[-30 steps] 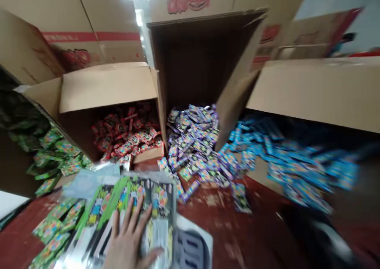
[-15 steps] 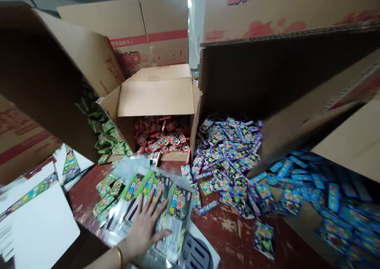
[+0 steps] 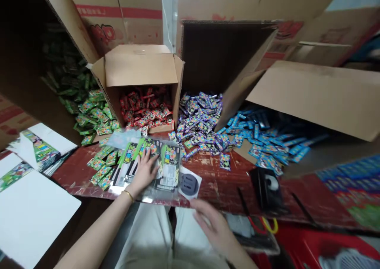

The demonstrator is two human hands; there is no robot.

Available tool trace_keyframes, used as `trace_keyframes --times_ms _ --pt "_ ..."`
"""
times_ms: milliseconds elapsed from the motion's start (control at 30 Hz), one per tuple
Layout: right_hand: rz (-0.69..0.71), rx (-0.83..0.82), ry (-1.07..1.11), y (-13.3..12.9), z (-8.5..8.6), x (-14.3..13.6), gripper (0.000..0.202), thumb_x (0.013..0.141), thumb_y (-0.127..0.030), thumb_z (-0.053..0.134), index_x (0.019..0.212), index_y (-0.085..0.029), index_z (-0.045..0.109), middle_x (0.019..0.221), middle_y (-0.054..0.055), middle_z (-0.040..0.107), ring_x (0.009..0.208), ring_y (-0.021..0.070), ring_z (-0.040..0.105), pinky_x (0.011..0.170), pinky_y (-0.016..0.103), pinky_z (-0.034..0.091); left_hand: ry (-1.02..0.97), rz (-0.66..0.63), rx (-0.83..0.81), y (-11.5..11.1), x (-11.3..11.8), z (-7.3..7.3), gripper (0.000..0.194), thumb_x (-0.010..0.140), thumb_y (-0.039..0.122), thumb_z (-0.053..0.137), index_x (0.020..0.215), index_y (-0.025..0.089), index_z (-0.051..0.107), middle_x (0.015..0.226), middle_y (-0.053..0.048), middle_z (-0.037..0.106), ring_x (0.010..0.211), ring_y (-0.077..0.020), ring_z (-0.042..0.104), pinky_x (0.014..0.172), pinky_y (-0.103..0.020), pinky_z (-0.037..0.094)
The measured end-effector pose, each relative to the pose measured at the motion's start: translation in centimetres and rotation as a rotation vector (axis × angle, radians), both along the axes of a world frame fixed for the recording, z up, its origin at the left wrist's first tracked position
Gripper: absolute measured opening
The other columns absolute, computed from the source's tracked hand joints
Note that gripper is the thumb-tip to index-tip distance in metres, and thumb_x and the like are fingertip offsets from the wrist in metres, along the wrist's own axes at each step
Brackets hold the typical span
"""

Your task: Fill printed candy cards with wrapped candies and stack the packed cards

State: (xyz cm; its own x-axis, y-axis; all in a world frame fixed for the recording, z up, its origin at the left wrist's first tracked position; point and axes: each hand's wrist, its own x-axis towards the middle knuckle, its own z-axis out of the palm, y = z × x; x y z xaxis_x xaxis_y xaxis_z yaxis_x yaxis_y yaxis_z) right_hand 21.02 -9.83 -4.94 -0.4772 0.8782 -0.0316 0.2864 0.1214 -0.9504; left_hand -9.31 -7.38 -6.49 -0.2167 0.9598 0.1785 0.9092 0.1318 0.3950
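Observation:
My left hand (image 3: 145, 170) lies flat with fingers spread on a stack of clear plastic bags (image 3: 170, 168) printed in black and green. At the table's front edge is my right hand (image 3: 209, 219), a little blurred, its fingers stretched out and nothing seen in them. Its fingertips are close to a white sheet with a dark round print (image 3: 189, 184); I cannot tell whether they touch it. Left of the bags sit several small green packets (image 3: 102, 166). A pale translucent plastic piece (image 3: 123, 138) lies behind them.
Tipped cartons spill green packets (image 3: 97, 114), red packets (image 3: 145, 106), purple packets (image 3: 202, 118) and blue packets (image 3: 267, 142) onto the red table (image 3: 208, 182). White cards (image 3: 38, 205) are stacked at left. A black object (image 3: 267, 191) and blue-and-red printed packs (image 3: 353, 182) are at right.
The view has swung right and down, bringing my right hand, my lap and the table's front edge into sight. My left hand stays on the plastic bags.

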Motion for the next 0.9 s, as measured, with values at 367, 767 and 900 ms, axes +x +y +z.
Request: trace_keyframes --times_ms 367,767,900 --pt "-0.36 0.131 -0.419 7.8 -3.7 -17.7 0.089 0.062 -0.04 0.074 0.137 -0.011 0.036 0.151 0.029 0.024 0.141 0.0437 0.022 0.106 0.063 0.026 -0.03 0.318 -0.069 -2.3 -1.0 2.7 0.086 0.072 0.051 0.069 0.139 0.007 0.037 0.145 -0.027 0.034 0.132 -0.0446 0.033 0.105 -0.056 0.029" --pt "-0.384 0.289 -0.326 7.3 -5.7 -19.7 0.072 0.079 -0.05 0.055 0.134 -0.007 0.036 0.147 0.029 0.03 0.139 0.0405 0.025 0.107 0.058 0.028 -0.695 0.397 0.036 -0.6 -3.8 2.8 0.083 0.064 0.033 0.078 0.134 0.008 0.042 0.124 -0.022 0.06 0.111 -0.0327 0.06 0.096 -0.044 0.045" --pt "-0.352 0.294 -0.297 5.9 -5.5 -21.1 0.062 0.086 -0.047 0.049 0.134 -0.009 0.038 0.153 0.027 0.022 0.144 0.0383 0.018 0.108 0.062 0.026 -1.068 0.415 -0.035 -0.6 -5.1 2.9 0.058 0.058 0.039 0.082 0.104 0.011 0.059 0.098 -0.016 0.072 0.084 -0.0285 0.07 0.076 -0.04 0.056"
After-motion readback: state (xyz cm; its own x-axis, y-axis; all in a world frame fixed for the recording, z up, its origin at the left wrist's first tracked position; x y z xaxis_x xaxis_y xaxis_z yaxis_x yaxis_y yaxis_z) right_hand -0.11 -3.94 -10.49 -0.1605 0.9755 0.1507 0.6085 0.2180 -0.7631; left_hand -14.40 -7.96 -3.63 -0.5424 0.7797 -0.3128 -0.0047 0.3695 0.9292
